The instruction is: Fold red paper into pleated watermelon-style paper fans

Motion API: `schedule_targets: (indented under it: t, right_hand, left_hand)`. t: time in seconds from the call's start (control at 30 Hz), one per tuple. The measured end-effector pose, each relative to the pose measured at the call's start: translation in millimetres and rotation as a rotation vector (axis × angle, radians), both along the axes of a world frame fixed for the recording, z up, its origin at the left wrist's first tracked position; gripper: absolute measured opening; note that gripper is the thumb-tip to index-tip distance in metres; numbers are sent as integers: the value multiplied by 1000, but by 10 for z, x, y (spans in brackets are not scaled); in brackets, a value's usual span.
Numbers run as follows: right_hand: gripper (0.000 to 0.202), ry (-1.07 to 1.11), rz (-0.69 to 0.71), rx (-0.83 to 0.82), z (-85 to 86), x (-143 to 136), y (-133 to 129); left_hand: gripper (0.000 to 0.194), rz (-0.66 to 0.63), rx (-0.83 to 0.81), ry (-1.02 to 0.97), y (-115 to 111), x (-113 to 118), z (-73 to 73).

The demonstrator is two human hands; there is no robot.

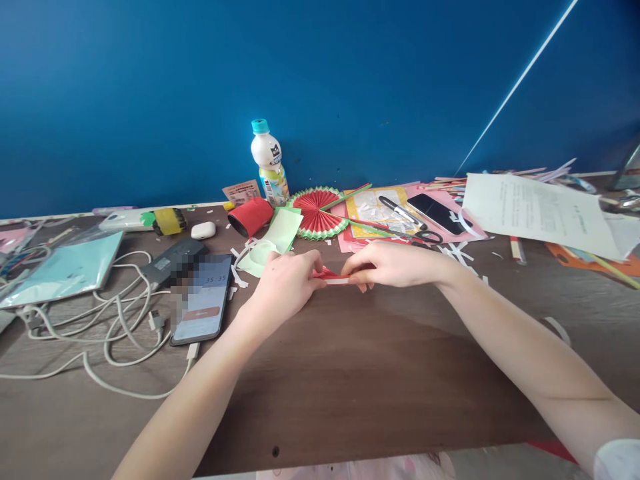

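Between my two hands lies a folded strip of red paper point(331, 274) with a white edge facing me. My left hand point(290, 281) pinches its left end, thumb toward me. At the right end, the fingers of my right hand point(380, 263) are closed on the same paper. My hands hide most of it. Just behind stands out a pleated red paper fan point(320, 212) with a green rim and thin green sticks. Light green paper point(277, 240) lies beyond my left hand, next to a red paper roll point(251, 217).
A bottle point(270, 163) stands against the blue wall point(350, 87). On the left are a lit phone point(203, 300), looped white cables point(120, 333) and a teal packet point(65, 267). Scissors point(427, 237), a marker point(400, 212), a dark phone point(440, 213) and a printed sheet point(535, 213) lie at right.
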State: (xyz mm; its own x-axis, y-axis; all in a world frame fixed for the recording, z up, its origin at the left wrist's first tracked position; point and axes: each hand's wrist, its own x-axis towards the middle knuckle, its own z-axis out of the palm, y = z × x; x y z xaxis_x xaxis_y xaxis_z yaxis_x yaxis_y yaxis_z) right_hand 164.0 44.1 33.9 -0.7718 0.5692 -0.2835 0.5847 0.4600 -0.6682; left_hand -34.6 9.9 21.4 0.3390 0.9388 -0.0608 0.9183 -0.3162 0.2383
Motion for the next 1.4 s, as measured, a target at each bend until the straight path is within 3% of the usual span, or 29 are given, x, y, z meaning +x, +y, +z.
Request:
schedule_targets:
  t: [0.5, 0.63, 0.73, 0.93, 1.07, 1.23, 1.4]
  right_hand:
    - [24, 1, 156, -167, 67, 152, 100]
    - [25, 23, 166, -192, 85, 190, 120]
    - [26, 36, 186, -218, 88, 206, 133]
    - [26, 35, 193, -219, 82, 226, 141]
    - [26, 25, 151, -227, 97, 239, 143]
    - [24, 17, 120, -227, 80, 238, 177]
    - [23, -4, 58, -77, 1, 259, 234]
  left_hand:
    - [37, -116, -35, -137, 79, -93, 19]
    - [38, -247, -248, -295, 118, -145, 69]
    - [34, -232, -442, -310, 135, -168, 109]
    - [40, -266, -537, -415, 166, -200, 113]
    - [33, -245, -614, -532, 190, -225, 60]
    - [29, -199, -520, -646, 218, -216, -51]
    - [32, -118, -338, -705, 221, -161, -124]
